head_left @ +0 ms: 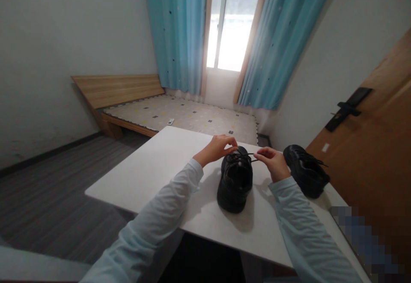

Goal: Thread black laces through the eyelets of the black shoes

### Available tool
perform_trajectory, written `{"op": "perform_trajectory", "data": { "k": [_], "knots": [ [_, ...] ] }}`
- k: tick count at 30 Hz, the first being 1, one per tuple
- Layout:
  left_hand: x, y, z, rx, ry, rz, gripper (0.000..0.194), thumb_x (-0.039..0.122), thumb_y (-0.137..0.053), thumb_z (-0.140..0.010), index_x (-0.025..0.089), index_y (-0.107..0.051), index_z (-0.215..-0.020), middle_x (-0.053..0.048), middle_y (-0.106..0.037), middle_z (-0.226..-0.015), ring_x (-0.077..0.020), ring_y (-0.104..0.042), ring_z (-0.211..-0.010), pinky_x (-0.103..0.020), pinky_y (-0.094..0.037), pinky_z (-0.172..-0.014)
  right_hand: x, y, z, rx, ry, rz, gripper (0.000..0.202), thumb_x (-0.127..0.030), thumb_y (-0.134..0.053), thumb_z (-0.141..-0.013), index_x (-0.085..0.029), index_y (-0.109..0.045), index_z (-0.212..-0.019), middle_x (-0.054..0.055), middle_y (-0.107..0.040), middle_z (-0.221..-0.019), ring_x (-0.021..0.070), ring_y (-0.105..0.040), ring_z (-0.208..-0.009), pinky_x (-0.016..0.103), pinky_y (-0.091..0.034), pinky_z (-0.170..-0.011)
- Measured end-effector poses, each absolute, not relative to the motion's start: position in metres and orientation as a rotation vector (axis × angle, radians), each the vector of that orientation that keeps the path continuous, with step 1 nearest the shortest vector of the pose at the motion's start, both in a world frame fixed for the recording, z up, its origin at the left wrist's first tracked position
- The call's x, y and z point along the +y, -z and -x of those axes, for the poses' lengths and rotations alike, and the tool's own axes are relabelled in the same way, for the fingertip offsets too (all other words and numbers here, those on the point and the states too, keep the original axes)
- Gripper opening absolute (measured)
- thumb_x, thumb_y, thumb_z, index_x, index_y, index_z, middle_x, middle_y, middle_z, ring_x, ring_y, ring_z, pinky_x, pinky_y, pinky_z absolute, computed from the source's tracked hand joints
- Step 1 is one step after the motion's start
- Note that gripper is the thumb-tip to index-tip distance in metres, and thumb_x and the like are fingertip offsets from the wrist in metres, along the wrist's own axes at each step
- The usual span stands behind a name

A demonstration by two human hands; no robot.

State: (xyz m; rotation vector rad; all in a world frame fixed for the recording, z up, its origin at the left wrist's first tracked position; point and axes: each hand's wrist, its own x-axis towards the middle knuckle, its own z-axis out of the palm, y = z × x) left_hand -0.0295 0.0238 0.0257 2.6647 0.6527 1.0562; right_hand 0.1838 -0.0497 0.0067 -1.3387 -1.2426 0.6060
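A black lace-up shoe (236, 189) stands upright on the white table (144, 180), its heel towards me and its toe pointing away. My right hand (272, 161) is on the shoe's right side, thumb and fingers pinched on a black shoelace (250, 154) drawn out sideways. My left hand (221, 148) reaches over the upper left of the shoe. Its fingers are closed together at the laces near the tongue, and the exact grip is small and partly hidden. A second black shoe (305, 171) rests further right, beyond my right wrist, with loose lace ends sticking out.
Behind the table is a bed with a patterned mattress (192, 114) and wooden headboard (125, 88). A small white object (170, 121) lies on the mattress. Blue curtains (180, 34) flank a bright window. At right is a wooden door (379, 146) with a black handle (348, 109).
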Motion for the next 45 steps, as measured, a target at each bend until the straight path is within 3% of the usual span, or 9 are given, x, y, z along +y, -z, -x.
{"op": "perform_trajectory", "data": {
  "k": [5,10,18,24,30,36,39,41,45],
  "knots": [
    [0.021,-0.028,0.03,0.652,-1.042,-2.654,0.018,0.032,-0.054,-0.084,0.016,-0.062,-0.084,-0.004,-0.066,-0.085,-0.0144,-0.059,-0.083,-0.026,-0.044,-0.077,-0.048,-0.006,-0.186,-1.382,-0.282,1.463,0.026,-0.037,-0.071,-0.058,-0.017,-0.064,-0.073,-0.001,-0.053,-0.057,0.0125,-0.044,-0.054,0.026,-0.034,-0.052],
    [0.018,-0.03,0.031,0.644,-1.035,-2.578,0.018,0.032,-0.053,-0.084,0.016,-0.061,-0.083,-0.003,-0.066,-0.084,-0.0136,-0.059,-0.08,-0.026,-0.044,-0.076,-0.047,-0.007,-0.189,-1.016,-0.454,1.419,0.021,-0.04,-0.056,-0.065,-0.02,-0.053,-0.059,0.0,-0.055,-0.056,0.012,-0.046,-0.05,0.026,-0.035,-0.05],
    [0.019,-0.031,0.033,0.707,-1.071,-2.355,0.016,0.03,-0.05,-0.085,0.016,-0.058,-0.083,-0.002,-0.066,-0.083,-0.0122,-0.059,-0.077,-0.025,-0.045,-0.072,-0.048,-0.009,-0.199,-0.963,-0.711,1.695,0.014,-0.026,-0.055,-0.049,-0.02,-0.055,-0.061,0.001,-0.062,-0.062,0.0125,-0.049,-0.051,0.024,-0.036,-0.047],
    [0.025,-0.034,0.036,0.635,-1.184,-2.096,0.021,0.035,-0.047,-0.086,0.015,-0.052,-0.083,-0.005,-0.067,-0.084,-0.0121,-0.06,-0.077,-0.025,-0.046,-0.071,-0.051,-0.013,-0.198,-1.129,-0.768,1.698,0.008,-0.023,-0.053,-0.05,-0.018,-0.057,-0.054,0.003,-0.064,-0.064,0.0133,-0.052,-0.06,0.024,-0.037,-0.051],
    [0.034,-0.039,0.046,0.539,-1.399,-1.516,0.021,0.037,-0.049,-0.084,0.016,-0.045,-0.083,-0.003,-0.066,-0.082,-0.011,-0.062,-0.075,-0.024,-0.048,-0.067,-0.051,-0.013,-0.199,-1.205,-0.797,1.743,0.013,-0.027,-0.055,-0.058,-0.019,-0.059,-0.068,0.006,-0.065,-0.081,0.017,-0.057,-0.069,0.029,-0.043,-0.058],
    [0.036,-0.043,0.055,0.328,-1.487,-1.049,0.024,0.04,-0.052,-0.082,0.018,-0.041,-0.083,-0.003,-0.064,-0.084,-0.0159,-0.065,-0.084,-0.036,-0.05,-0.08,-0.056,-0.008,-0.174,-1.612,-0.572,1.352,0.058,-0.046,-0.065,-0.067,-0.024,-0.046,-0.117,0.011,-0.055,-0.121,0.0251,-0.05,-0.113,0.041,-0.042,-0.086],
    [0.036,-0.043,0.056,0.332,-1.465,-1.026,0.023,0.039,-0.051,-0.083,0.019,-0.039,-0.082,0.001,-0.06,-0.074,-0.0096,-0.06,-0.061,-0.028,-0.05,-0.066,-0.057,-0.002,-0.167,-1.78,-0.626,1.294,0.073,-0.041,-0.074,-0.061,-0.026,-0.04,-0.124,0.011,-0.053,-0.124,0.0259,-0.045,-0.12,0.045,-0.035,-0.098],
    [0.035,-0.043,0.056,0.375,-1.418,-1.151,0.022,0.038,-0.05,-0.084,0.02,-0.038,-0.078,0.006,-0.05,-0.06,-0.0044,-0.045,-0.044,-0.019,-0.041,-0.05,-0.056,0.002,-0.168,-1.835,-0.648,1.273,0.071,-0.04,-0.073,-0.062,-0.025,-0.04,-0.123,0.01,-0.055,-0.12,0.025,-0.048,-0.118,0.045,-0.033,-0.1],
    [0.032,-0.044,0.053,0.506,-1.283,-1.685,0.021,0.036,-0.048,-0.085,0.018,-0.041,-0.077,0.008,-0.038,-0.052,-0.0045,-0.036,-0.044,-0.017,-0.026,-0.044,-0.052,0.006,-0.173,-1.89,-0.672,1.287,0.063,-0.043,-0.069,-0.068,-0.024,-0.043,-0.122,0.009,-0.056,-0.12,0.0245,-0.05,-0.116,0.041,-0.036,-0.099]
  ]
}}
